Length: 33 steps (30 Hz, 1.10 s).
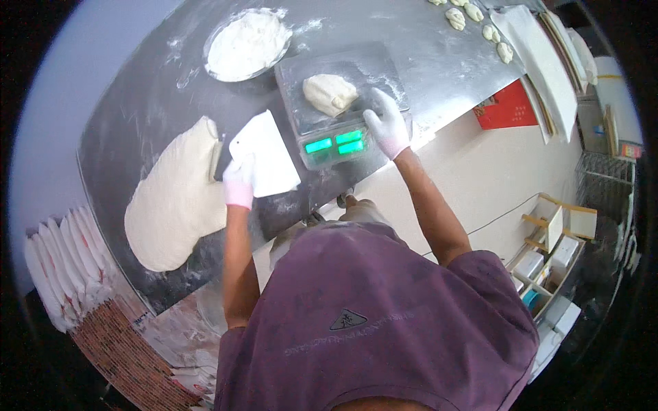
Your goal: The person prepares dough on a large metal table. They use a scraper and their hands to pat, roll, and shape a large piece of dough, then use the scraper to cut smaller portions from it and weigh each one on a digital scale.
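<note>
My left hand (239, 181), in a white glove with a pink cuff, is closed at the lower left edge of a flat white dough scraper (269, 155). The scraper has a small hole near one corner. Just left of this hand spreads a large slab of dough (175, 195), with a narrow grey strip along its right edge that I cannot make out. My right hand (388, 123), also gloved, has its thumb and fingers apart beside a dough piece (330, 94). That piece rests on the digital scale (288, 82), whose green displays are lit.
A bowl of flour (248, 44) stands beyond the scale on the floured metal table (425, 61). Several small shaped dough pieces (456, 18) lie at the far right, near white cloth-covered boards (541, 58). A red box (506, 106) is below the right edge. Stacked sacks (68, 264) sit at left.
</note>
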Each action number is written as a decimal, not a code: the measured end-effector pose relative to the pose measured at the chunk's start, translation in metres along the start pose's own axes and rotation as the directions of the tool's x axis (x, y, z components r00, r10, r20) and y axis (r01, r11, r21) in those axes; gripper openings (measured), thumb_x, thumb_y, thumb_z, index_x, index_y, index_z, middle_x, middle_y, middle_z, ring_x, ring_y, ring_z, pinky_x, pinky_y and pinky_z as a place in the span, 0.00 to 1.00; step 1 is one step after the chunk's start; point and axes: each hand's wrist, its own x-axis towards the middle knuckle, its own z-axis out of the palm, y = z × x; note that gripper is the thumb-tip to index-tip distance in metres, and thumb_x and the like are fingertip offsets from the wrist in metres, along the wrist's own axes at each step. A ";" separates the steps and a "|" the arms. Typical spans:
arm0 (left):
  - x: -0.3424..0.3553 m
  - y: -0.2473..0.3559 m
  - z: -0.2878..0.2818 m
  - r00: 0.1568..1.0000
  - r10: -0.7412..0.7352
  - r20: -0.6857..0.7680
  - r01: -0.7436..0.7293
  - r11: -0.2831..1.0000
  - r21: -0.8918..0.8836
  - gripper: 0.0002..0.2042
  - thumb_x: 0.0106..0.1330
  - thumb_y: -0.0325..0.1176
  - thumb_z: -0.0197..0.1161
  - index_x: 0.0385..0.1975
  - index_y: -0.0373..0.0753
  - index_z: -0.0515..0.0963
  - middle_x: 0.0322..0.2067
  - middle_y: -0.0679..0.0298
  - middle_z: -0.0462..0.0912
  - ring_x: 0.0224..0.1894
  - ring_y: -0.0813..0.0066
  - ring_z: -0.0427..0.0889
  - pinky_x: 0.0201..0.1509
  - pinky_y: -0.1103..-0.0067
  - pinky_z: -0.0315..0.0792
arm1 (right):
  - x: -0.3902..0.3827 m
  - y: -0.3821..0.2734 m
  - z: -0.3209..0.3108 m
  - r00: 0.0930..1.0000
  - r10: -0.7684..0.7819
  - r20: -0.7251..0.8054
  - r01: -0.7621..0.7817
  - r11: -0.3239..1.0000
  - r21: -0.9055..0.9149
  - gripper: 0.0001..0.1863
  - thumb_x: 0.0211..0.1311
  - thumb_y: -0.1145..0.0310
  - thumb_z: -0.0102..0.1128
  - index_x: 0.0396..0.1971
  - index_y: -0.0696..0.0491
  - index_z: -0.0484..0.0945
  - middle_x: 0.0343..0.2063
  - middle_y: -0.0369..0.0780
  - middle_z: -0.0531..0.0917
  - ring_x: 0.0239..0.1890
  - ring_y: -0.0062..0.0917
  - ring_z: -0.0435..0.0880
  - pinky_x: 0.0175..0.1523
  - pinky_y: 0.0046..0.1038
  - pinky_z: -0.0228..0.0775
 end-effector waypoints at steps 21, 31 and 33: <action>0.030 0.111 0.115 0.992 0.126 0.015 -0.122 0.981 -0.152 0.15 0.64 0.33 0.55 0.43 0.25 0.75 0.40 0.59 0.80 0.42 0.74 0.76 0.50 0.77 0.67 | 0.150 0.087 -0.204 0.832 0.163 -0.530 0.225 0.773 0.592 0.36 0.53 0.60 0.60 0.58 0.64 0.60 0.53 0.47 0.71 0.54 0.32 0.71 0.59 0.29 0.60; -0.025 0.026 -0.016 0.964 -0.111 -0.241 0.051 0.969 -0.242 0.21 0.66 0.36 0.53 0.52 0.26 0.70 0.47 0.56 0.77 0.49 0.70 0.75 0.54 0.76 0.67 | 0.142 0.074 -0.128 0.844 0.159 -0.512 0.065 0.918 0.392 0.33 0.56 0.66 0.56 0.60 0.64 0.59 0.56 0.47 0.69 0.58 0.32 0.68 0.61 0.28 0.58; -0.033 0.002 -0.069 0.960 -0.100 -0.262 0.119 0.991 0.057 0.20 0.67 0.39 0.51 0.51 0.29 0.72 0.49 0.53 0.77 0.50 0.67 0.75 0.56 0.74 0.65 | 0.088 0.030 -0.067 0.908 0.220 -0.355 -0.007 0.858 0.513 0.29 0.57 0.69 0.54 0.59 0.63 0.61 0.55 0.47 0.70 0.57 0.31 0.69 0.61 0.28 0.59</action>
